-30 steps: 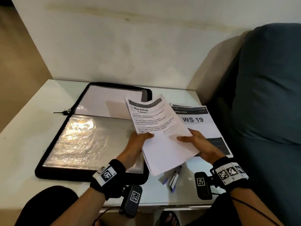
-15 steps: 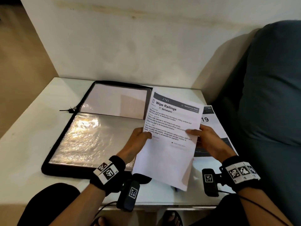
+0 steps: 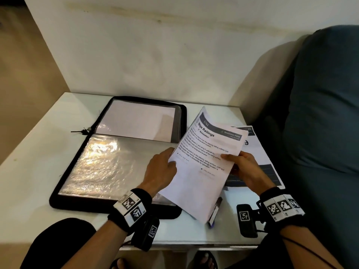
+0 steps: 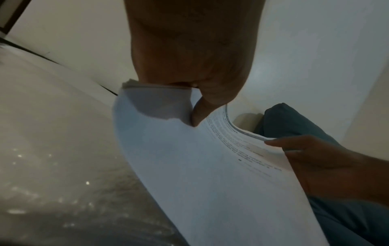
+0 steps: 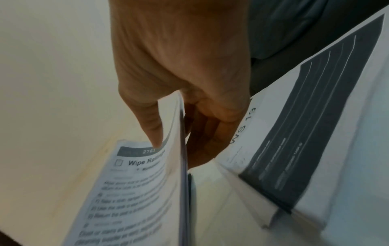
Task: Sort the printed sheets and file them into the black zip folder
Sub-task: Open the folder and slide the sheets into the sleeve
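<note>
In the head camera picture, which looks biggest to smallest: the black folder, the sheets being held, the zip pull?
1. Folder, lying open.
2. Sheets, though raised nearer the camera, so they look bigger than they are.
3. Zip pull, tiny.

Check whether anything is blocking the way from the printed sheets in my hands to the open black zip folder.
Nothing visible blocks it. The white printed sheets headed "Wipe Railings", gripped by the left hand and right hand, hang beside the open black zip folder, whose shiny clear plastic sleeve lies bare.
</note>
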